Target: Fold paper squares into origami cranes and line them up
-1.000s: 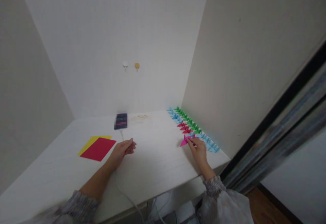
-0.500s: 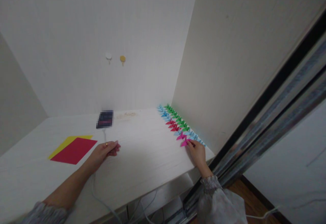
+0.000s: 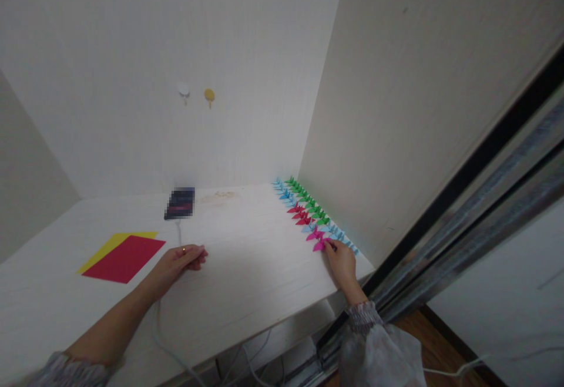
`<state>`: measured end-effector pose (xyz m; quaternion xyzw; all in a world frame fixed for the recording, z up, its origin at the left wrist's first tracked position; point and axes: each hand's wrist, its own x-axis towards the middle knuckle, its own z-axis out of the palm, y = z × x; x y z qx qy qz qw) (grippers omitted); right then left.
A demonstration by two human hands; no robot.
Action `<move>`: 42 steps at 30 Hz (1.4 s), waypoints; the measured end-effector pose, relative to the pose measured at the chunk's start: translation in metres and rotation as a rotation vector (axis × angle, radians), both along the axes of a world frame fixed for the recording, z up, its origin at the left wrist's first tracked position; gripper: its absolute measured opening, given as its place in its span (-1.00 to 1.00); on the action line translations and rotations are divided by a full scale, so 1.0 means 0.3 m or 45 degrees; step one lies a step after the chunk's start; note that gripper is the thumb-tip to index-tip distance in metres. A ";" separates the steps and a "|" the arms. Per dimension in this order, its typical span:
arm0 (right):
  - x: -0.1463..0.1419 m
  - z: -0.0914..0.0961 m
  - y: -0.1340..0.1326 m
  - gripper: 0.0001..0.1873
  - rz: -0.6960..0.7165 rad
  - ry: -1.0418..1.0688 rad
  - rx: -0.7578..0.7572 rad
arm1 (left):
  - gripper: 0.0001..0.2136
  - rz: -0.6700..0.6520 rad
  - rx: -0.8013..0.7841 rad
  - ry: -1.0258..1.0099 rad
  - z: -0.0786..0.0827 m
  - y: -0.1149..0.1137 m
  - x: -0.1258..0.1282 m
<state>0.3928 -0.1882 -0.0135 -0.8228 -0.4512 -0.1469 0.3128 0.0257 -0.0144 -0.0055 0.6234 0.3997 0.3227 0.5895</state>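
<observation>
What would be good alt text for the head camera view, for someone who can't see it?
A person's right hand touches a pink paper crane at the near end of a row of coloured paper cranes along the wall on a white table. The left hand rests loosely curled near a red paper sheet lying over a yellow sheet.

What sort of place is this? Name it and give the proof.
Probably a home craft corner: a white desk set into a plain-walled nook. Rows of folded paper cranes line the right wall, red and yellow paper sheets lie flat, and the right hand touches a pink crane.
</observation>
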 end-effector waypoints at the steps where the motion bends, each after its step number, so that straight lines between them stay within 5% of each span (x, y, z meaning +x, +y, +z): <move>1: 0.000 -0.001 0.000 -0.68 -0.004 0.004 -0.002 | -0.67 0.000 -0.002 0.005 0.001 -0.001 0.000; 42: -0.028 0.017 0.002 -0.71 -0.111 -0.128 -0.175 | -0.69 -0.085 0.042 0.068 -0.028 0.017 -0.008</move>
